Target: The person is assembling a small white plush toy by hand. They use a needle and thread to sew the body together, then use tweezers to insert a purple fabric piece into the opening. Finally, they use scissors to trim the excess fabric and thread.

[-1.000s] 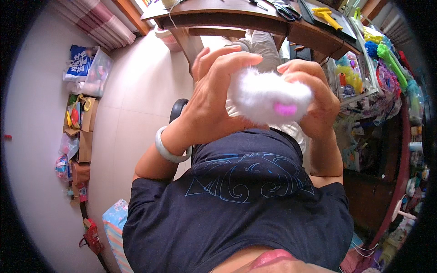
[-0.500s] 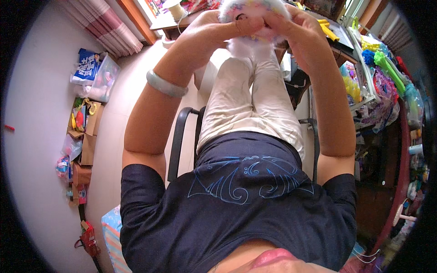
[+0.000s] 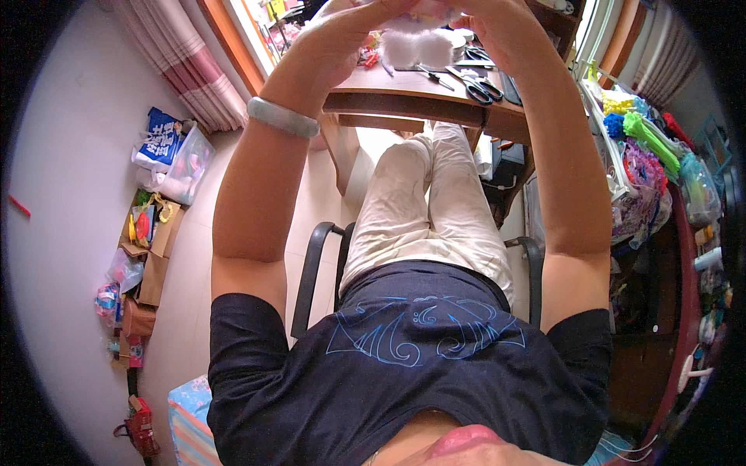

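Observation:
At the top edge, my left hand point(image 3: 351, 29) and my right hand point(image 3: 497, 29) are raised, both cut off by the frame. Between them they grip a fluffy white thing with pastel colours point(image 3: 426, 14), of which only the lower part shows. Just below it is white fluff in two rounded lobes point(image 3: 417, 49); I cannot tell if it hangs from the held thing or rests on the desk. The fingers of both hands curl at its sides. A pale bangle point(image 3: 283, 117) circles my left forearm.
Past my knees stands a wooden desk point(image 3: 365, 99). On it lie black-handled scissors point(image 3: 482, 92) and a thin pointed tool point(image 3: 435, 77). Chair armrests point(image 3: 312, 268) flank me. Bundles of colourful craft stems point(image 3: 651, 140) are piled at right; boxes point(image 3: 159, 260) line the left wall.
Both hands and the fluffy thing sit higher in the picture, now partly out of frame. More of the desk and its scissors has come into view.

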`<state>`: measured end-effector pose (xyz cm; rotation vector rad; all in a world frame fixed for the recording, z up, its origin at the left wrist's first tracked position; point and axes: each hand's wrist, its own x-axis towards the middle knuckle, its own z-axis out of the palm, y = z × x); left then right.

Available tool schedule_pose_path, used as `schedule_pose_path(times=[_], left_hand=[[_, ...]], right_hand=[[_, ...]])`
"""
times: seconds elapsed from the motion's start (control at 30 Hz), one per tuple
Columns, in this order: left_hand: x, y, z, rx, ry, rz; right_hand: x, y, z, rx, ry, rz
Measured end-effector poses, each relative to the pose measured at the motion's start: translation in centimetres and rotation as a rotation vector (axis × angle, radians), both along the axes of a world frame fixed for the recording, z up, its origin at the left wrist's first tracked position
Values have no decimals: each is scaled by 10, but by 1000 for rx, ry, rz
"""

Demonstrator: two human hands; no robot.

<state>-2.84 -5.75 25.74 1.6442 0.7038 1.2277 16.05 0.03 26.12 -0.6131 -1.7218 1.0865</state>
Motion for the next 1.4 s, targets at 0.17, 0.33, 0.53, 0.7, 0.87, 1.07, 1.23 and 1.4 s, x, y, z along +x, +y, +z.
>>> schedule_pose_path(times=[0.17, 0.33, 0.53, 0.7, 0.87, 1.07, 1.23, 1.4], left_hand=[[8, -4, 9, 33, -93, -38], [6, -3, 13, 95, -70, 2], [-4, -1, 14, 146, -74, 26], [3, 5, 13, 98, -81, 66], [2, 2, 8, 92, 7, 157], [-1, -5, 8, 82, 89, 265], [-3, 0, 4, 82, 78, 209], [-1, -1, -1, 78, 123, 243]], right_hand=[[-3, 2, 7, 61, -8, 33], [-5, 8, 3, 87, 30, 91], [-1, 4, -24, 1, 223, 251], [-20, 17, -60, 11, 241, 408], [-39, 9, -71, -140, 304, 365], [-15, -5, -100, -250, 65, 368], [-3, -7, -86, -116, 227, 275], [-21, -4, -68, 27, 130, 180]])
